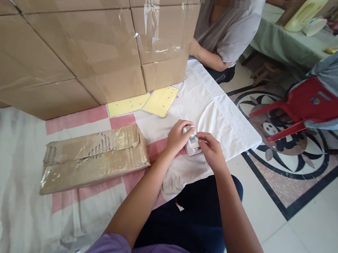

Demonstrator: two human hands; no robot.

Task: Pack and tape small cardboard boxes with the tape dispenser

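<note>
- Stacked cardboard boxes [83,40], flat-sided and bound in glossy clear tape, rise like a wall beyond the cloth's far side from you.
- Wrinkled cloth [221,117], white with pink blocks, spreads under your hands; yellow shapes [160,100] with scalloped edges and tiny dots lie flat by the stack.
- Beside your left forearm sits a long carton [96,160], its brown surface scuffed and torn under shiny tape.
- Between your hands, near the cloth's front edge, is a small white object [194,149], blocky, with a greyish part on top.
- Your left hand [178,136] curls half closed around its left side, thumb over the top.
- Your right hand [213,148] is loosely bent, fingertips at its right side; you cannot tell whether they grip.
</note>
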